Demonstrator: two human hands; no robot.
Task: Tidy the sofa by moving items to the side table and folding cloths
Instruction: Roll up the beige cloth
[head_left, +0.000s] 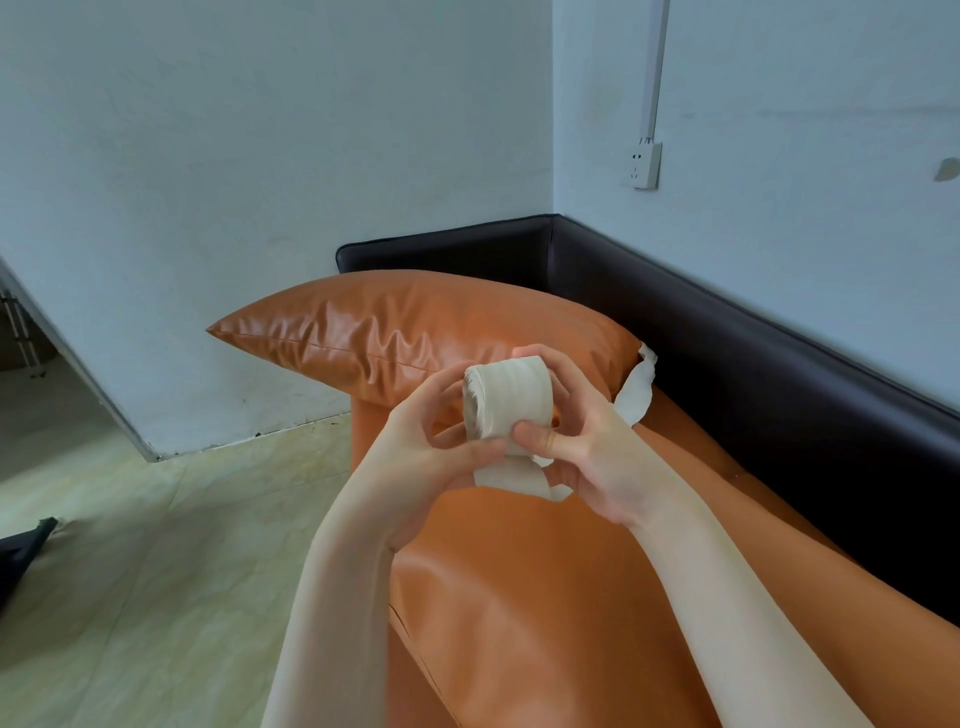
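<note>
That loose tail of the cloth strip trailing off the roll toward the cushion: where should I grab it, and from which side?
Judging by its lie, pinch the loose tail near its free end beside the orange cushion, coming from the right: it hangs flat and clear there. Nearer the roll the left hand and right hand crowd it.

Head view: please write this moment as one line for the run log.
left hand: holds cloth roll | right hand: holds cloth roll | loose end: trails right over sofa
</note>
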